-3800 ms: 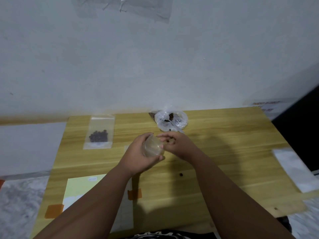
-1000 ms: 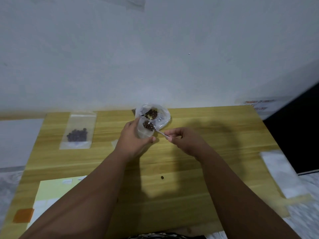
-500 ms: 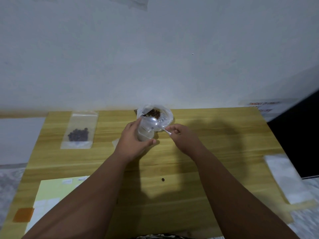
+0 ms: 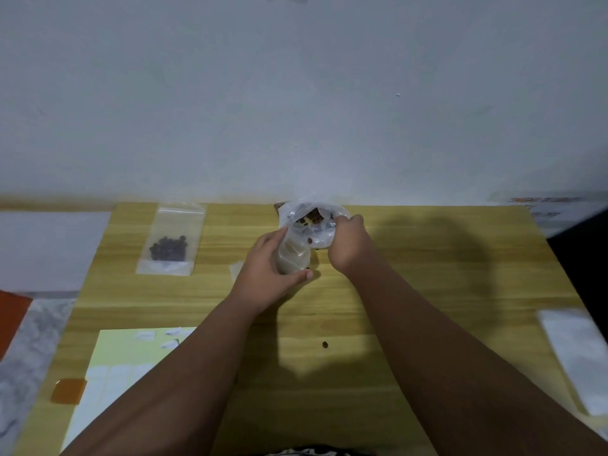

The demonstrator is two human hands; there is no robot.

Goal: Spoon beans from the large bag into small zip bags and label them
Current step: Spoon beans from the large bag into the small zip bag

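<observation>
My left hand (image 4: 268,268) grips a small clear zip bag (image 4: 294,255) upright on the wooden table (image 4: 427,291), its mouth open and a bean visible inside. Just behind it stands the large clear bag of brown beans (image 4: 312,217). My right hand (image 4: 348,243) is curled at the large bag's mouth, holding the spoon, whose bowl is hidden inside the bag. A filled small zip bag (image 4: 171,241) with dark beans lies flat at the back left.
A pale yellow label sheet (image 4: 112,363) with white stickers lies at the front left, orange tape (image 4: 67,391) at its corner. One loose bean (image 4: 325,344) rests mid-table. White sheets (image 4: 579,357) lie at the right edge. A wall stands right behind the table.
My right hand has moved the spoon from over the small zip bag back into the large bag. The left hand keeps holding the small bag in place.
</observation>
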